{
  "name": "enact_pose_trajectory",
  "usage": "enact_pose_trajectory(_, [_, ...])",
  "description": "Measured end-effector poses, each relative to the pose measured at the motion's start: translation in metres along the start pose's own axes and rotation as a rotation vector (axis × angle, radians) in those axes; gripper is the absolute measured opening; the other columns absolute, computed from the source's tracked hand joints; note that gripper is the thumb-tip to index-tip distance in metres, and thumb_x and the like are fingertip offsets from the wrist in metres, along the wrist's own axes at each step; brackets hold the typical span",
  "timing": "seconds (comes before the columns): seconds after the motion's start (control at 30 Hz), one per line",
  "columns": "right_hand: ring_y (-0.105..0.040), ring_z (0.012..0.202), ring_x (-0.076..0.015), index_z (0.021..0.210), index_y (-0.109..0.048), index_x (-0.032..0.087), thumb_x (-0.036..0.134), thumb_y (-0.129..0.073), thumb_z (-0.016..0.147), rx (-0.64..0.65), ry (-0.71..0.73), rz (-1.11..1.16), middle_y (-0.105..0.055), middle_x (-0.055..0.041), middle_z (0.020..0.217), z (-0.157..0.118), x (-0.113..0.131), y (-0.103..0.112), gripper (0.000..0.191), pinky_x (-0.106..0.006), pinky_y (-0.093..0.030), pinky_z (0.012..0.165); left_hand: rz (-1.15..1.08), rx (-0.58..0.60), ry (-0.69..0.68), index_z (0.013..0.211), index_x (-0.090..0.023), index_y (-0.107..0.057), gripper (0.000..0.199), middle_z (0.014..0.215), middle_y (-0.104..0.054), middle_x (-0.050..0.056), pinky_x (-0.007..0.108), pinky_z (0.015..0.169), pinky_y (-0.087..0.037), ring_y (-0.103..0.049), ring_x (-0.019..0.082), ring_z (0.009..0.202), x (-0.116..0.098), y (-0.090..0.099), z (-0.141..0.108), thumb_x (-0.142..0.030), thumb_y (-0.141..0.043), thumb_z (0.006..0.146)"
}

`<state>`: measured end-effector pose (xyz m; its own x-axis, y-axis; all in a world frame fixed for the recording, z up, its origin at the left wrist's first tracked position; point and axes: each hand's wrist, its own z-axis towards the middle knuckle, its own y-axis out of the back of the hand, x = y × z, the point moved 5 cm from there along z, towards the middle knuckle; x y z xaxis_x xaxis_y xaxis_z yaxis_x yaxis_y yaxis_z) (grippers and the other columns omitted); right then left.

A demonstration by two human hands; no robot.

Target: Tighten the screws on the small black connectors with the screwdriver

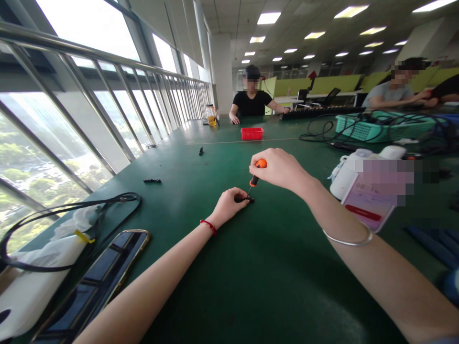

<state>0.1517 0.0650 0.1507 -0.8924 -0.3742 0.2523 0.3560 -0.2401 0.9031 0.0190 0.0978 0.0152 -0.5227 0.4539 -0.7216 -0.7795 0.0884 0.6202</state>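
Note:
Near the middle of the green table [215, 172], my left hand [231, 204] pinches a small black part [248, 199] against the surface. My right hand [278, 168] is closed around the orange and black handle of a screwdriver [254, 180], which slants down with its thin shaft meeting the black part beside my left fingertips. The exact contact at the tip is too small to make out. Two other small black pieces lie to the left, one nearer [152, 181] and one farther off [201, 151].
A red tray [252, 134] stands ahead, with a seated person [252, 102] beyond. At right are a teal basket [380, 126] with cables, a white bottle [346, 174] and a propped phone [369, 200]. At left lie a dark phone [103, 267], a white device [39, 286] and a black cable.

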Motion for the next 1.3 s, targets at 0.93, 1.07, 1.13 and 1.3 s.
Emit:
enact_pose_trajectory(0.93, [-0.05, 0.062, -0.0139, 0.067, -0.066, 0.023, 0.033, -0.049, 0.072, -0.027, 0.013, 0.003, -0.062, -0.0001, 0.066, -0.0003, 0.0, -0.0005, 0.019, -0.025, -0.028, 0.054, 0.001, -0.006, -0.011, 0.077, -0.014, -0.063, 0.013, 0.081, -0.067, 0.005, 0.028, 0.071, -0.049, -0.061, 0.016, 0.075, 0.0008, -0.0004, 0.0006, -0.025, -0.062, 0.07])
enact_pose_trajectory(1.07, [-0.049, 0.061, -0.0139, 0.067, -0.064, 0.023, 0.033, -0.048, 0.073, -0.018, 0.023, 0.003, -0.062, -0.0001, 0.066, -0.0001, 0.0, -0.0018, 0.02, -0.025, -0.028, 0.054, 0.005, -0.002, -0.011, 0.077, -0.014, -0.062, 0.013, 0.082, -0.067, 0.005, 0.028, 0.072, -0.049, -0.061, 0.017, 0.076, -0.0002, -0.0002, 0.0005, -0.025, -0.062, 0.07])
enact_pose_trajectory(1.13, [-0.049, 0.06, -0.0139, 0.068, -0.063, 0.024, 0.034, -0.049, 0.072, -0.011, 0.029, 0.004, -0.061, 0.0003, 0.066, -0.0006, 0.0007, -0.0018, 0.018, -0.025, -0.028, 0.054, 0.002, -0.001, -0.005, 0.077, -0.014, -0.062, 0.012, 0.082, -0.067, 0.005, 0.028, 0.072, -0.049, -0.061, 0.016, 0.075, -0.0009, 0.0001, 0.0003, -0.024, -0.062, 0.07])
enact_pose_trajectory(1.3, [-0.05, 0.061, -0.014, 0.089, -0.056, 0.025, 0.035, -0.056, 0.067, 0.002, 0.06, -0.021, -0.062, 0.0006, 0.076, -0.0034, 0.0047, -0.0001, 0.024, -0.024, -0.028, 0.053, -0.009, -0.003, 0.003, 0.075, -0.014, -0.062, 0.011, 0.082, -0.068, 0.005, 0.028, 0.073, -0.05, -0.062, 0.016, 0.075, -0.0018, 0.0003, 0.0001, -0.024, -0.063, 0.07])
